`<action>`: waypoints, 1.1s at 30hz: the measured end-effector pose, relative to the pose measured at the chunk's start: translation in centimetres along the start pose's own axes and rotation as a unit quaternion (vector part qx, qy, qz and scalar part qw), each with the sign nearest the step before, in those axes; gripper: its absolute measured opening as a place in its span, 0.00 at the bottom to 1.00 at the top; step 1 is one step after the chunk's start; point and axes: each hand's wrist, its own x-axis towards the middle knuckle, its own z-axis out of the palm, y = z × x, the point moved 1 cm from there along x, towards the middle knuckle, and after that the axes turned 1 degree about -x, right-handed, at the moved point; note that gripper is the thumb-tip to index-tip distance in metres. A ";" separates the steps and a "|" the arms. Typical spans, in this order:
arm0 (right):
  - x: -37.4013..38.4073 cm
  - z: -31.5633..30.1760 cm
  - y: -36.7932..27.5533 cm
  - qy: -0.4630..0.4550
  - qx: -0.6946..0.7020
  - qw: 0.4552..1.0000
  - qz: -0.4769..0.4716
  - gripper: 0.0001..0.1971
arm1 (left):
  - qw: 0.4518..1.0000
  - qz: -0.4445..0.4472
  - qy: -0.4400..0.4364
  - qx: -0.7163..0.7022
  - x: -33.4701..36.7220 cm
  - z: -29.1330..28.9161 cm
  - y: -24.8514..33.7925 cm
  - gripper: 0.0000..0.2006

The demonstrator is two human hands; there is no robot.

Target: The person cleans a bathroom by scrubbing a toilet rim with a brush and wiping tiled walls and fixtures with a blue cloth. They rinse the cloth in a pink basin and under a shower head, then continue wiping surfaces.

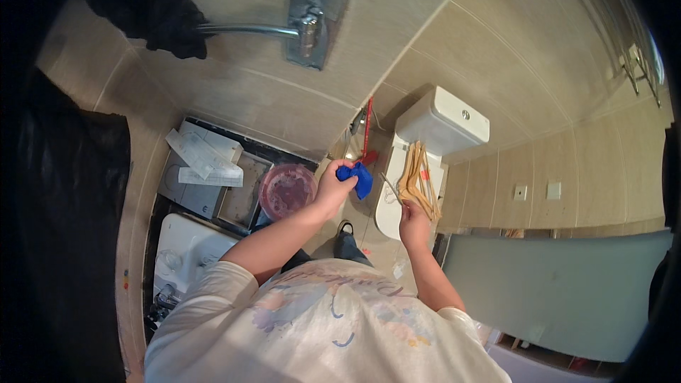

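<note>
Here, left fingers (348, 184) pinch one blue cloth (364, 181), right fingers (408, 210) two or more hangers (411, 179).

Fisheye view from the head, facing down, shirt (323, 315) close, hands (333, 186) farther off

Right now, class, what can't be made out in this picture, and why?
In the head view:
Blue cloth: its gripped part, hidden by the left hand.
Hangers: exact count, hidden by overlap and the right hand.
Basin: contents, too blurred.
Black thing at left: outer edge, lost in the dark rim.
</note>
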 end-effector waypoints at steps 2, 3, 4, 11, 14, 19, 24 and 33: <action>0.6 -0.8 -1.4 -0.006 0.052 0.998 -0.020 0.07 | 0.999 0.008 0.013 0.042 -0.1 -1.0 -0.4 0.18; 0.9 -1.1 -2.4 -0.010 0.079 0.996 -0.032 0.08 | 0.999 -0.008 0.029 0.017 -0.3 -1.5 -0.5 0.18; 1.6 -1.3 -2.9 -0.041 0.100 0.992 -0.069 0.10 | 0.999 -0.024 0.046 -0.009 -0.6 -2.0 -0.6 0.19; 6.3 -5.8 -17.6 -0.027 0.130 0.975 -0.178 0.11 | 0.973 -0.054 0.141 -0.177 -2.9 -6.7 1.9 0.19; 8.0 -3.2 -19.2 -0.087 0.123 0.982 -0.112 0.12 | 0.962 -0.050 0.160 -0.215 -4.5 -7.4 4.7 0.19; 7.4 2.1 -18.6 -0.145 0.066 0.981 -0.109 0.12 | 0.958 -0.007 0.160 -0.237 -5.7 -9.3 6.4 0.19; 8.2 -4.3 -20.4 0.065 0.144 0.981 -0.116 0.13 | 0.951 0.033 0.162 -0.260 -7.2 -12.3 8.0 0.19; 7.8 -5.7 -16.8 0.071 -0.006 0.990 -0.124 0.14 | 0.958 0.044 0.110 -0.262 -6.8 -12.4 9.3 0.18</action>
